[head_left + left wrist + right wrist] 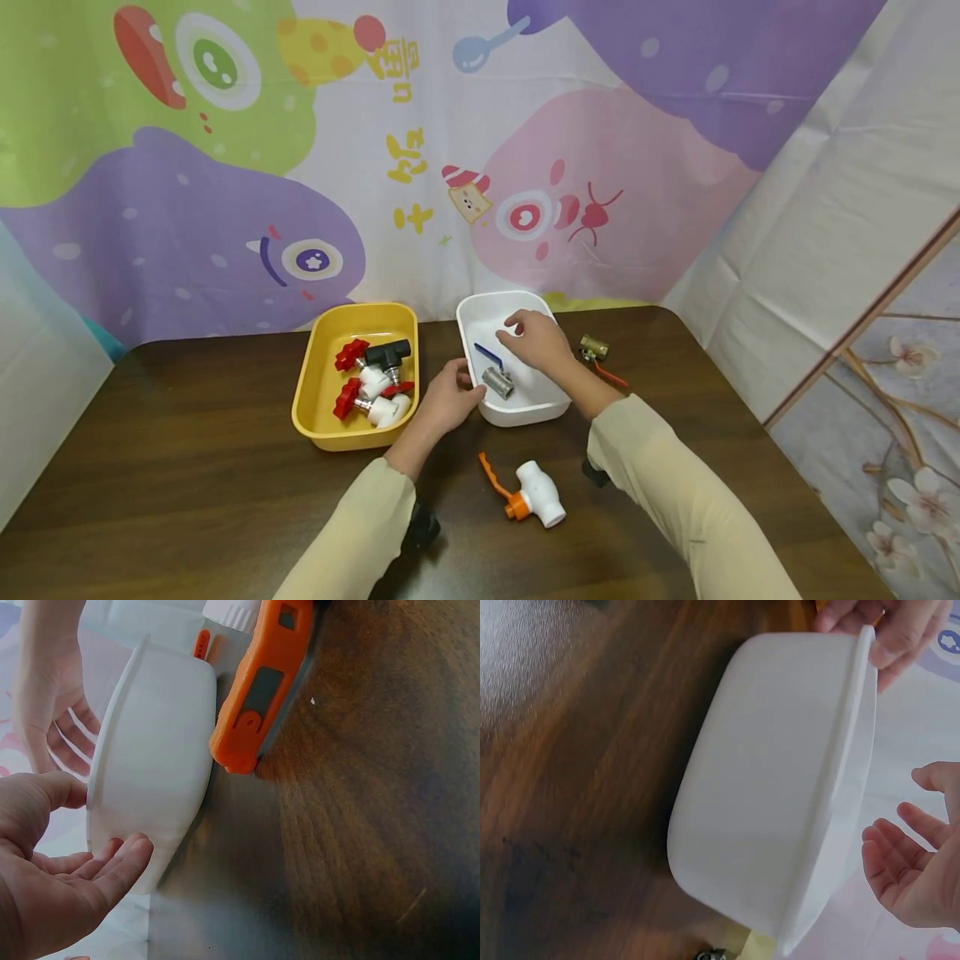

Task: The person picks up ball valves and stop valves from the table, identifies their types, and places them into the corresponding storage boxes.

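A white rectangular plastic tray, pinched by the left grip, is best steadied, the right grip held apart, empty.

Table: yellow tray; white tray; white valve; seemingly brass valve

You're at an indoor work corner, though whether in a home or a workshop can't be told. A wood-grain desk stands against a cartoon-printed cloth, with a creased, blossom-printed sheet hanging to your right; valves in a yellow tray and a white tray lend it a workshop air.
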The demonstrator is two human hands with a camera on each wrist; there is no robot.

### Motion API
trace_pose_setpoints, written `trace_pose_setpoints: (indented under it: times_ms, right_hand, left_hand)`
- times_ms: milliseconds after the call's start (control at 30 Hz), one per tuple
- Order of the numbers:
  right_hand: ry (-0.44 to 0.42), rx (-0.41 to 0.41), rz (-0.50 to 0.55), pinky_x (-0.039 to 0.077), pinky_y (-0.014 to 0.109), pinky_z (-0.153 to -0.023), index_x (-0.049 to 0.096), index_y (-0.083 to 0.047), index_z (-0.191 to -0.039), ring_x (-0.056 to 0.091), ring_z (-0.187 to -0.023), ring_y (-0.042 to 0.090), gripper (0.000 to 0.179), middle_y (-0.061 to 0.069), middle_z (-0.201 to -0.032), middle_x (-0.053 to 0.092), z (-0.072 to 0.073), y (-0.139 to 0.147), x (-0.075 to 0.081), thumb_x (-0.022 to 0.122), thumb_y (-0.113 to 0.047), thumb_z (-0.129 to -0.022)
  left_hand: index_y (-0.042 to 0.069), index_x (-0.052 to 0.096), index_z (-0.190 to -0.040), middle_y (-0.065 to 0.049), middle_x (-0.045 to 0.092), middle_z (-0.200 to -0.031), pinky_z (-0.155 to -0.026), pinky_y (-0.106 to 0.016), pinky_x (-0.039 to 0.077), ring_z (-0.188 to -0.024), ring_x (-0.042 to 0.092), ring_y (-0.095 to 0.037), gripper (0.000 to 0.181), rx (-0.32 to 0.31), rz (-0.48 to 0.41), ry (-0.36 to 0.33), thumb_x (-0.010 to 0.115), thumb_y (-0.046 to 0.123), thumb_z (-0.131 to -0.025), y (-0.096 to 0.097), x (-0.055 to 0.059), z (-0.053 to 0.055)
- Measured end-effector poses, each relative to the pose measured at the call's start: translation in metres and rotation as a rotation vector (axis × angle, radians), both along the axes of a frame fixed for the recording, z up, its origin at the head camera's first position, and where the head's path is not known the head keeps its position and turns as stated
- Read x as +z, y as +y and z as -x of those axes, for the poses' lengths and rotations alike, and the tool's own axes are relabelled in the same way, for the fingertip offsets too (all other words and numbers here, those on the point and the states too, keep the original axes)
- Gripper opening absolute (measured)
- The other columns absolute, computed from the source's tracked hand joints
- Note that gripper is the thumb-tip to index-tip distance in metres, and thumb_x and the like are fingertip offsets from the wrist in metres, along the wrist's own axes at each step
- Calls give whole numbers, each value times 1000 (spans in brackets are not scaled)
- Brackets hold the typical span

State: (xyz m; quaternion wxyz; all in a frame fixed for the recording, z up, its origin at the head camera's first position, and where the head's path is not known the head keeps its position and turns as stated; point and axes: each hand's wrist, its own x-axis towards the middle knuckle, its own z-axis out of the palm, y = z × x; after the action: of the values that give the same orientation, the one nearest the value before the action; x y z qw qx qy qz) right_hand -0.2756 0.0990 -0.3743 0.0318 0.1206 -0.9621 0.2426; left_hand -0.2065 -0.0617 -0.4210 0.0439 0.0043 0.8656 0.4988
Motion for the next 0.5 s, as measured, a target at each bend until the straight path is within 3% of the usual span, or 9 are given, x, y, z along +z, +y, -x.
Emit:
trace_pose_setpoints:
  times_ms: [233, 500]
  right_hand:
    - [9, -33, 11, 50, 40, -76, 65, -11, -112, 62, -91, 26, 38, 11, -103, 67, 4, 11, 4, 59, -38, -87]
    - [-44, -75, 10, 49, 42, -81, 63, -11, -117, 61, -98, 28, 42, 12, -110, 65, 7, 27, 11, 57, -40, -87]
  left_hand:
    - [0, 41, -134, -15, 59, -109, -74, -30, 49, -88, 58, -20, 54, -3, -5, -16, 62, 19, -88, -1, 2, -1]
    - [2, 41, -135, -14, 59, -111, -76, -31, 49, -89, 57, -21, 55, 4, -3, -31, 62, 21, -88, 0, 3, -1]
